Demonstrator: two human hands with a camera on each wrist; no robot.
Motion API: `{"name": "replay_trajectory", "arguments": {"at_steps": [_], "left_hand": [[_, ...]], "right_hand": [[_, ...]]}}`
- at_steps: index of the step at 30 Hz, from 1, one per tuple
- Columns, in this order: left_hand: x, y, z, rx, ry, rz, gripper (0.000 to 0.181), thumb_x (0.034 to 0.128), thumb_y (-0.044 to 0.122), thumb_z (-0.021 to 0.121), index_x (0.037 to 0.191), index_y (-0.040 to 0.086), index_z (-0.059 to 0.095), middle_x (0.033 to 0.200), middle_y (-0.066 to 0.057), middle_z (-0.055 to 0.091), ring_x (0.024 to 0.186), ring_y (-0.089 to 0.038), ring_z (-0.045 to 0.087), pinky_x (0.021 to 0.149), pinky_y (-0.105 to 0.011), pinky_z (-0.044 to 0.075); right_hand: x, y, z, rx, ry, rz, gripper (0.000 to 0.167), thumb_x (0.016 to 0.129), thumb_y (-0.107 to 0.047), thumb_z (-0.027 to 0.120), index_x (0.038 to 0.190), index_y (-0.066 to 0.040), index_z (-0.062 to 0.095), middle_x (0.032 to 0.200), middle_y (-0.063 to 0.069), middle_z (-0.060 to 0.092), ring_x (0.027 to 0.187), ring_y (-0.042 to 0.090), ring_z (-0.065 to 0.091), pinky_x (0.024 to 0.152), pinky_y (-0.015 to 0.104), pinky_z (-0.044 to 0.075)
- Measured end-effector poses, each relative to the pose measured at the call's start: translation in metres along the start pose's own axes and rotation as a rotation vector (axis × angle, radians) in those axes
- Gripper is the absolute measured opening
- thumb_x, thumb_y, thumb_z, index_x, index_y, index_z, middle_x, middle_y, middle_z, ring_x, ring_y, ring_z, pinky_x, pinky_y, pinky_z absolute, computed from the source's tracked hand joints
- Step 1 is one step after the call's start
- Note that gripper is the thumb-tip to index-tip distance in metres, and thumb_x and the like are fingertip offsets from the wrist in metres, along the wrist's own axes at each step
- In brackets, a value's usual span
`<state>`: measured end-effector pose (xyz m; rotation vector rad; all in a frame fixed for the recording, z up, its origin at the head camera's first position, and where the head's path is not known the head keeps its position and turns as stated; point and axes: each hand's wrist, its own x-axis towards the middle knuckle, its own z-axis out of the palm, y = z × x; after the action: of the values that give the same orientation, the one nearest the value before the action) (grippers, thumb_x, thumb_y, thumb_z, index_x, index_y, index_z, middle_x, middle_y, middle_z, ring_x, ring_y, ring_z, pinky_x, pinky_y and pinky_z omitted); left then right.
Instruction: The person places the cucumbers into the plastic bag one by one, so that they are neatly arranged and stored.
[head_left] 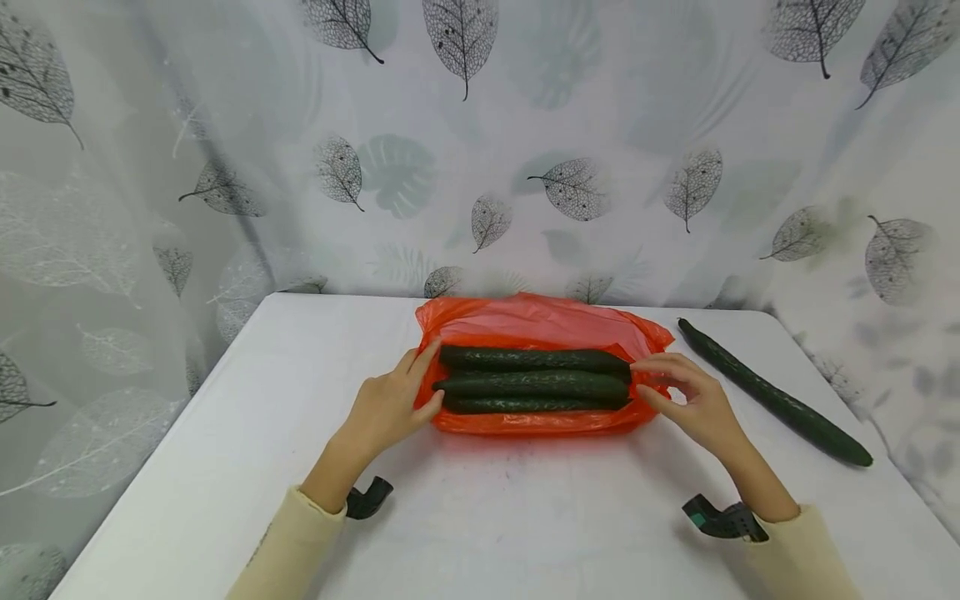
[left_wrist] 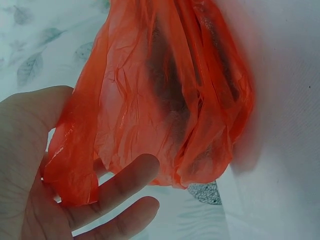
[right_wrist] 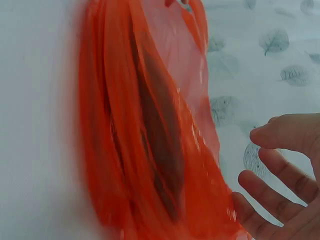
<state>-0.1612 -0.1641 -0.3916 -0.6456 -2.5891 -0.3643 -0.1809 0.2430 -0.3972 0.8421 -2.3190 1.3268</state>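
Observation:
A red plastic bag (head_left: 525,423) lies on its side on the white table, its mouth spread toward me. Three dark green cucumbers (head_left: 534,385) lie side by side in it. At the bag's left end, my left hand (head_left: 386,408) holds a strip of the red plastic (left_wrist: 80,150) between thumb and fingers; part of the fingers is hidden behind it. My right hand (head_left: 693,404) is at the bag's right end, fingers loosely bent and holding nothing. In the right wrist view, the right hand's fingers (right_wrist: 270,200) are beside the bag's edge.
Another cucumber (head_left: 776,396) lies slantwise on the table to the right of the bag. The white table (head_left: 480,517) ends at a leaf-patterned curtain (head_left: 525,167) behind and at both sides. Dark wrist devices (head_left: 369,498) show below both hands.

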Motion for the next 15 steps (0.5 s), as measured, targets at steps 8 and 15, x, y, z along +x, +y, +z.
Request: {"name": "replay_trajectory", "arguments": {"at_steps": [8,15], "left_hand": [[0.000,0.000,0.003,-0.002,0.002,0.006,0.066,0.0862,0.025,0.069,0.143,0.003,0.045,0.114,-0.019,0.062,0.038,-0.009,0.029,0.039,-0.020,0.033],[-0.001,0.000,0.002,0.014,0.032,0.022,0.065,0.0852,0.025,0.070,0.142,0.002,0.046,0.112,-0.018,0.062,0.038,-0.009,0.029,0.038,-0.021,0.033]], "right_hand": [[-0.011,0.012,-0.017,-0.099,0.066,0.033,0.038,0.076,0.018,0.070,0.112,0.005,0.067,0.112,0.008,0.063,0.106,-0.004,0.054,0.084,0.009,0.046],[-0.015,0.022,-0.036,-0.132,0.171,0.141,0.037,0.082,0.012,0.068,0.118,0.008,0.063,0.111,-0.016,0.061,0.099,-0.008,0.057,0.083,0.006,0.044]]}}
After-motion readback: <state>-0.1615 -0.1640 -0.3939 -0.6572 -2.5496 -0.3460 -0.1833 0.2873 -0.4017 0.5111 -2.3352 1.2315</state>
